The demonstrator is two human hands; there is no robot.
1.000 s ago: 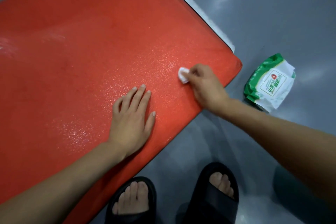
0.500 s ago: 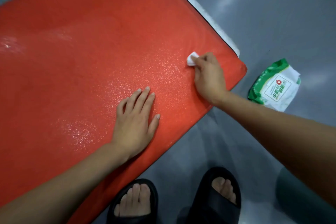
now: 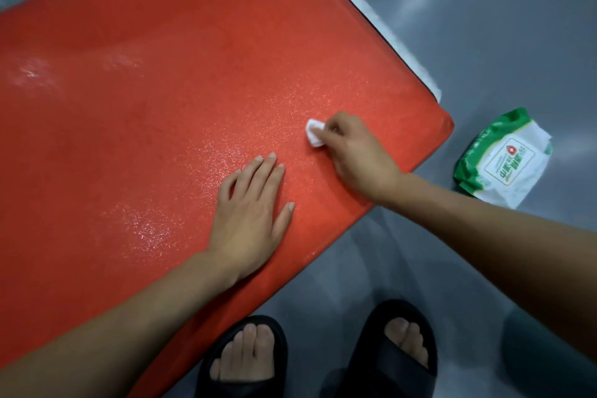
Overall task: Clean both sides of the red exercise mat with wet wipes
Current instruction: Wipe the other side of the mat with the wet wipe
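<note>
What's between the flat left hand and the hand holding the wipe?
Head view: only bare, damp-looking red foam exercise mat lies between left hand and right hand gripping the wadded white wipe.

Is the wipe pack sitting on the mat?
No, the wipe pack lies on the grey floor beside the red mat, off its right corner and not touching it.

Right hand [image 3: 358,158] dragged the small crumpled white wet wipe [image 3: 314,136] back toward the near edge, away from the mat's right corner, closer to the left hand [image 3: 250,213].
</note>
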